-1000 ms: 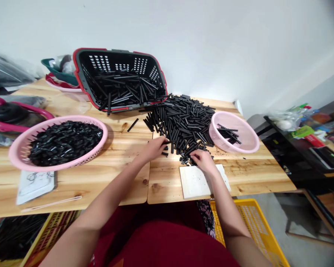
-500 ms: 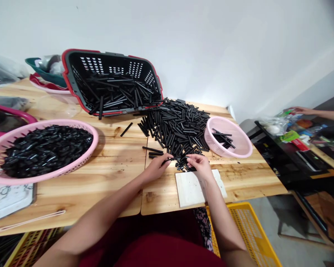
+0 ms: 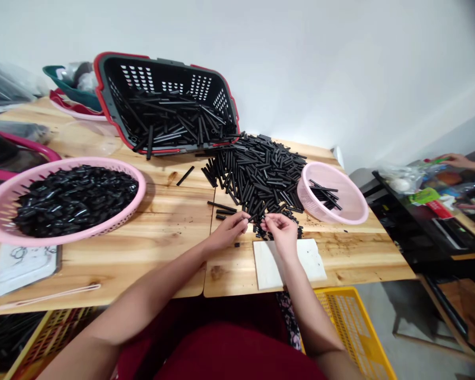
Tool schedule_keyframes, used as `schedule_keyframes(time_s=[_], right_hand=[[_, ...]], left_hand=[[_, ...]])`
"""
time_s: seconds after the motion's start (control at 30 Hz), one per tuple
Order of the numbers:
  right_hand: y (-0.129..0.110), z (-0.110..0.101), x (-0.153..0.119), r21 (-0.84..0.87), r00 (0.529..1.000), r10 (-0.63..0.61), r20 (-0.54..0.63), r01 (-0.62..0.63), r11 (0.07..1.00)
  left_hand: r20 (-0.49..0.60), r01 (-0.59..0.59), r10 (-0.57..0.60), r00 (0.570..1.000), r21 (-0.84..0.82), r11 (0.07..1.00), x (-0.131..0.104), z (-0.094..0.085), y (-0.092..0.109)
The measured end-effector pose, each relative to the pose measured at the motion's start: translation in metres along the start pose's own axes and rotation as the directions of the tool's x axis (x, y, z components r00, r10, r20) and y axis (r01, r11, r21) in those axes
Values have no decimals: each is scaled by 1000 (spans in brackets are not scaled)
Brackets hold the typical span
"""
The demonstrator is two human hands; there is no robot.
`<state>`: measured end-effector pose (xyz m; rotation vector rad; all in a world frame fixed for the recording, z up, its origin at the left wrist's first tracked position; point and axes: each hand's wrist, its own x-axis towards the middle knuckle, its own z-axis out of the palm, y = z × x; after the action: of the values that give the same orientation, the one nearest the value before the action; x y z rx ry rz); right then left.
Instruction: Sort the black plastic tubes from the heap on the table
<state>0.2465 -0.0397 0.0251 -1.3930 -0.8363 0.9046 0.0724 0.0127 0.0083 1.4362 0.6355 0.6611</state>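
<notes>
My left hand (image 3: 233, 229) is closed in a pinch on a short black tube (image 3: 253, 217), at the front edge of a pile of black tubes (image 3: 257, 169). Close beside it, the fingertips of my right hand (image 3: 280, 229) are pinched together near the tube's end; whatever they hold is too small to make out. Short black cut pieces (image 3: 300, 232) lie around and beneath my right hand. A white board (image 3: 288, 264) lies flat under my right wrist. One small black piece (image 3: 237, 245) rests on the wood below my left hand.
A tilted black basket with a red rim (image 3: 166, 150) holds more tubes behind the pile. At right stands a pink bowl (image 3: 352, 206) with several tubes; at left, a pink basket (image 3: 140, 190) of glossy black pieces. Another person's hand (image 3: 455, 161) is at the far right.
The view has shifted slightly. My hands have drawn closer together, and less of the tube shows at my left hand. A small black piece now lies below my left hand.
</notes>
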Motion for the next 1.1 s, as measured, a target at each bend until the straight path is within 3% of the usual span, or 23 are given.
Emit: schedule_keyframes(time_s=[0.17,0.33,0.63,0.87,0.97,1.03,1.1], right_hand=[[-4,5,-10,-98,987,-162,7,162,982],[-6,11,-16,-237,943,-326,58,330,914],[1,32,-21,-56,977,-213,-15,212,976],[-3,32,-24,-23,971,-238,-10,238,971],[-1,31,-24,-43,969,-244,-49,242,969],[2,31,-25,-11,973,-218,-72,218,976],[6,31,-26,37,981,-173,-84,177,984]], left_hand=[[54,-4,8,998,-74,997,-1,2,3],[122,-35,53,991,-140,989,-3,4,5],[138,-37,65,988,-198,980,-4,4,6],[223,136,-34,974,-460,877,-7,7,7],[104,78,-29,994,-516,853,-6,9,8],[-76,-35,-5,997,-515,856,-4,8,7],[-266,-147,16,964,-479,865,0,4,5]])
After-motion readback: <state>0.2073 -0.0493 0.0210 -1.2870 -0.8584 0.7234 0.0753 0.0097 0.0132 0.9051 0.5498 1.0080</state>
